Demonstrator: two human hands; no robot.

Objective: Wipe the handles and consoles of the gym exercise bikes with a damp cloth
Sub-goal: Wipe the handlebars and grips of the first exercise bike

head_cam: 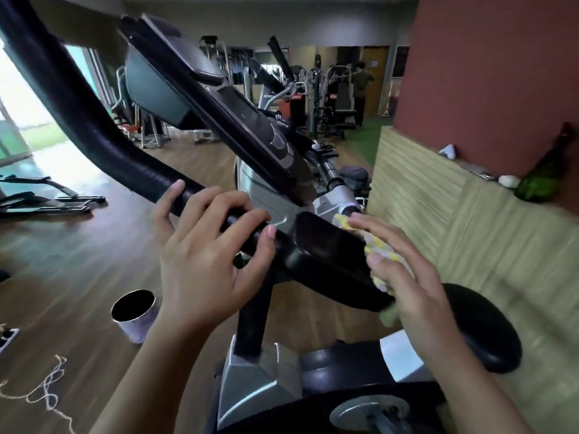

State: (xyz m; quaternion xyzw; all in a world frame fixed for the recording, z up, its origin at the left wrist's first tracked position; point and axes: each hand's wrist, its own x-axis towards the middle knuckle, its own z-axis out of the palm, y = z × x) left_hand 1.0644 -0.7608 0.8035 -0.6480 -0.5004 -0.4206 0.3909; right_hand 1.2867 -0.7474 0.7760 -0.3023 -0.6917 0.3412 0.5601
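1. A metal cup [134, 312] stands on the wooden floor [62, 264] at eight o'clock.
2. The left hand [206, 258] curls around the black handlebar [103, 133].
3. The console [250, 126] tilts at twelve o'clock.
4. The right hand [404, 270] presses a yellow cloth [380, 245] against the black pad [329, 258], fingers clasping it.
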